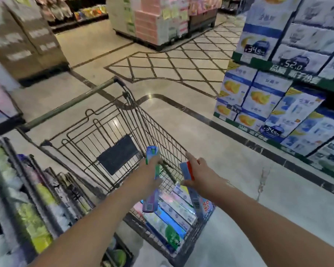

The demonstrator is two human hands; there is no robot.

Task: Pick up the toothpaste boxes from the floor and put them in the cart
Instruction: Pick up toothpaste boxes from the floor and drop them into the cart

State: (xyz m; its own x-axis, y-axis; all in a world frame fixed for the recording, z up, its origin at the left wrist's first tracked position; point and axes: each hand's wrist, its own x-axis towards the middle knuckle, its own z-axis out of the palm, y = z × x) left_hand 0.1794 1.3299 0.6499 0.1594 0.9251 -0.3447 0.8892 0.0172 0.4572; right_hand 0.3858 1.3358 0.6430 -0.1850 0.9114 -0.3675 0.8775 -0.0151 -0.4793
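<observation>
A wire shopping cart stands in front of me, its handle at the far end. Several toothpaste boxes lie stacked flat in its near end. My left hand grips a long blue, green and purple toothpaste box upright over the basket. My right hand holds a blue and red toothpaste box, its barcode end pointing down at the cart's right rim. Both arms reach over the basket.
Stacked blue and white cartons with price tags fill the right side. Packaged goods on a low shelf crowd the left, touching the cart. A pallet of pink packs stands far ahead. Tiled floor lies to the right.
</observation>
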